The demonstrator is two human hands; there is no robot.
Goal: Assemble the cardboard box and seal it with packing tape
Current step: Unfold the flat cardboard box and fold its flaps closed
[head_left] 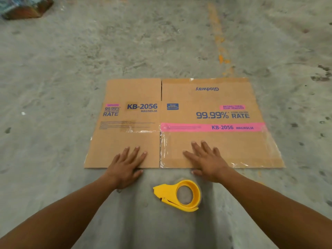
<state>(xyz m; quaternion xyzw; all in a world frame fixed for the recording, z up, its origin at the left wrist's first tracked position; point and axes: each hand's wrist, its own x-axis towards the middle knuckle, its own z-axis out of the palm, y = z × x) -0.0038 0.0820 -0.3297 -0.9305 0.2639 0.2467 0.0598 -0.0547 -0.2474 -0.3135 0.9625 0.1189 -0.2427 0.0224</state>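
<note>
Cardboard box (179,121): lies fully flattened on the concrete floor (53,69), printed side up, directly ahead of the person; old clear tape shines along its near flaps and its right edge.
Left hand (125,164): palm down on the near edge of the left panel, fingers spread; the grip is open and flat, holding nothing, thumb off the edge on the floor.
Right hand (206,160): palm down on the near edge of the right panel, fingers splayed; the grip is likewise open, with nothing in it.
Tape dispenser (179,194): yellow, resting on the floor just in front of the box's near edge, between the two forearms, untouched by either hand.
Far corner: a blurred brown object (27,8) at top left, too unclear to identify.
Step in hand: by my reading, the very start; the box is not yet opened out, and both hands are set to take hold of it.
Next move: likely calls for getting fingers under the near edge, lifting the top layer and squaring the flat sleeve into a tube before folding the bottom flaps.
Risk: leftover tape may hold the flaps or layers together and resist opening.
</note>
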